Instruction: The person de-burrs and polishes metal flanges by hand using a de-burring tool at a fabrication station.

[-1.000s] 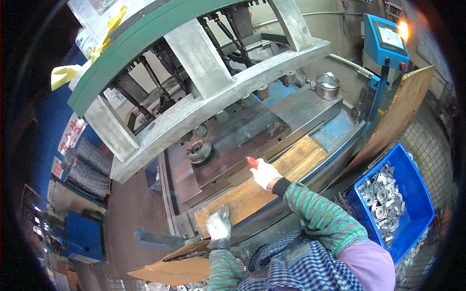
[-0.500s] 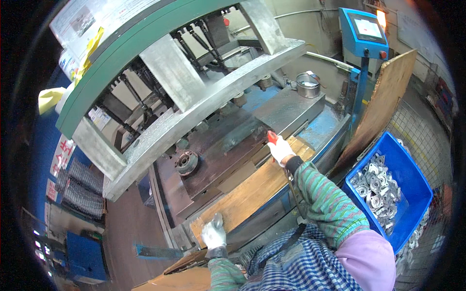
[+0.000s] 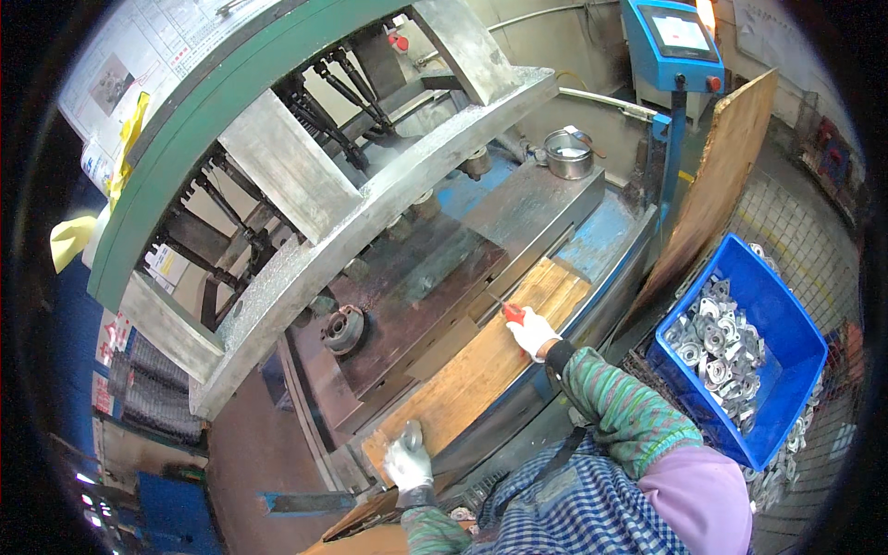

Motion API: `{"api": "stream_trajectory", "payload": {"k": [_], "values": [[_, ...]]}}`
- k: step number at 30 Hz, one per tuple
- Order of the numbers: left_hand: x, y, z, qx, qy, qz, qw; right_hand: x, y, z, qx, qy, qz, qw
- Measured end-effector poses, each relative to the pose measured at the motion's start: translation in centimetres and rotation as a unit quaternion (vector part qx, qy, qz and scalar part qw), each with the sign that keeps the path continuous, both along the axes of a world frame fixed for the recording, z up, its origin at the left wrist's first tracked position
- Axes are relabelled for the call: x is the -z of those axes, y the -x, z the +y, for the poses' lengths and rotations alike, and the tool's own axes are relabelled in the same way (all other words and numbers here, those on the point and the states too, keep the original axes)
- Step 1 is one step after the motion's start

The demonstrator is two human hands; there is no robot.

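Observation:
My gloved right hand (image 3: 530, 335) is closed on a red-handled tool (image 3: 514, 314) above the right part of a wooden board (image 3: 472, 370). A thin shaft points from the handle toward the press bed; its tip is too small to make out. At the board's left end, my gloved left hand (image 3: 407, 462) is closed around a small grey metal part (image 3: 413, 431) that shows above the fingers. Beyond the board, a round metal die (image 3: 343, 330) sits on the dark steel press bed (image 3: 416, 296).
Above the bed hangs the press's grey crossbeam (image 3: 388, 208). A metal pot (image 3: 568, 159) stands on the bed's far right. To my right are a blue bin (image 3: 782, 370) with several metal castings (image 3: 717, 347), an upright wooden panel (image 3: 717, 185) and a blue control box (image 3: 673, 46).
My right hand has drawn the red-handled tool back from the steel bed's edge to over the board. My left hand stays at the board's left end. The whole view has shifted slightly.

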State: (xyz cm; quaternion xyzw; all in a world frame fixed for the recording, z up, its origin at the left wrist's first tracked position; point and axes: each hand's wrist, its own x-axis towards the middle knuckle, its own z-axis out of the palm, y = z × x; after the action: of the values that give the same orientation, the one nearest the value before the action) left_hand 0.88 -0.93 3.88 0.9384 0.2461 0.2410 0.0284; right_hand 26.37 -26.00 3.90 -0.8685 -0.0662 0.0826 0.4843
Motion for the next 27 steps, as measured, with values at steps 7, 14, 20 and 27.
{"api": "stream_trajectory", "payload": {"k": [7, 14, 20, 27], "values": [[-0.5, -0.6, -0.8, -0.024, 0.014, 0.014, 1.000, 4.0, -5.5, -1.4, 0.072, -0.048, -0.009, 0.996], [0.2, 0.0, 0.0, -0.026, 0.034, 0.004, 0.999, 0.5, -3.0, -1.3, -0.131, -0.243, 0.226, 0.934], [-0.4, -0.4, -0.6, -0.041, 0.047, 0.006, 0.998, 0.6, -3.6, -0.2, -0.175, -0.218, 0.234, 0.931], [-0.8, -0.6, -0.5, -0.042, 0.059, 0.016, 0.997, 1.7, -6.2, 3.3, -0.031, -0.333, 0.157, 0.929]]}}
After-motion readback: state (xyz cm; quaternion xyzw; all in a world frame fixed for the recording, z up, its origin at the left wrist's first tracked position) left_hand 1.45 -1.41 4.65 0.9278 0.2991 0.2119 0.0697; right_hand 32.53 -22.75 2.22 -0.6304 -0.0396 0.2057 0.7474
